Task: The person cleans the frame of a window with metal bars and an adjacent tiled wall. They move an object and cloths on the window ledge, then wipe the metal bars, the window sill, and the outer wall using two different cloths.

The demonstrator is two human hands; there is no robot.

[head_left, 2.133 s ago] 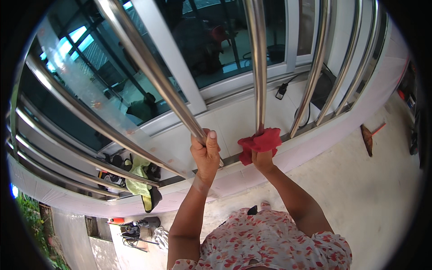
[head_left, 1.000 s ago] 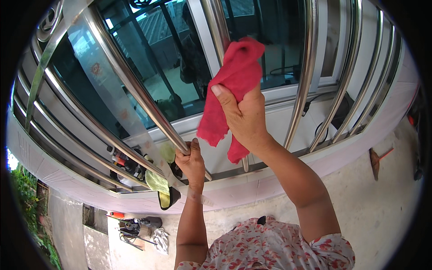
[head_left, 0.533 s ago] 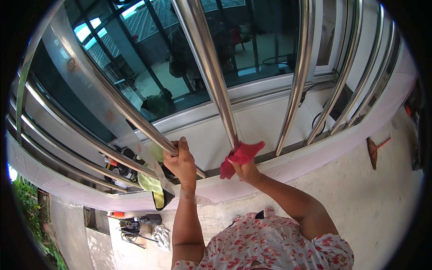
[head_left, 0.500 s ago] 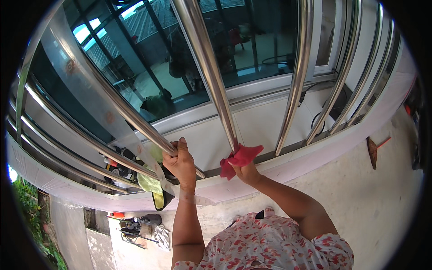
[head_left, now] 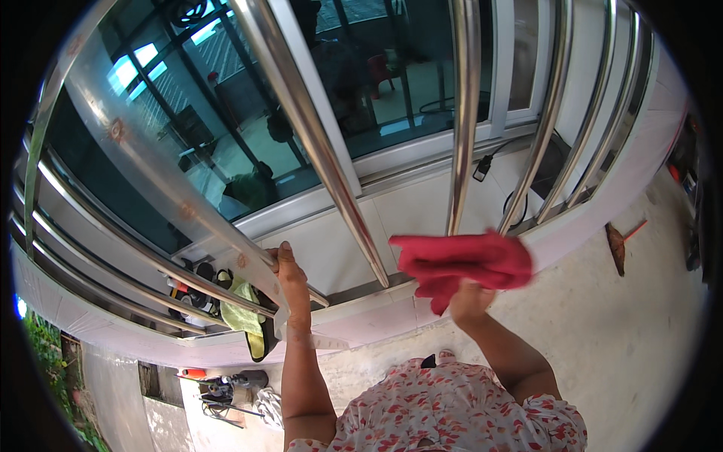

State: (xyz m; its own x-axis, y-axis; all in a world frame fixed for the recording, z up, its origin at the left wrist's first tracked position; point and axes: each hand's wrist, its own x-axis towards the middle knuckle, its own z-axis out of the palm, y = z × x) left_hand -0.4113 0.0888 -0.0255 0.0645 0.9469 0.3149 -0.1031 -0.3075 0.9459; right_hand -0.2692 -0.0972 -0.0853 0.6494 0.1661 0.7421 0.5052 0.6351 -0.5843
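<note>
My left hand [head_left: 292, 290] is wrapped round a shiny metal bar [head_left: 318, 297] near its foot, thumb pointing up. Clear plastic sheeting [head_left: 154, 175] hangs along that bar and past my left wrist. A bunched red cloth [head_left: 471, 262] is in my right hand [head_left: 471, 303], held in front of the foot of another upright bar [head_left: 462, 120]; the cloth and fingers are slightly blurred. Between my hands a bare bar [head_left: 320, 143] slants down to the ledge.
Behind the bars are a sliding glass window [head_left: 407, 98] and a tiled sill with a black plug and cable [head_left: 482, 169]. A yellow-green cloth [head_left: 239, 305] hangs over the ledge at left, beside bottles. Tools [head_left: 226, 392] lie on the concrete floor at lower left.
My right hand has moved right with the red cloth, off the foot of the middle bar, and the cloth has spread wider. My left hand still grips its bar; the view has shifted right.
</note>
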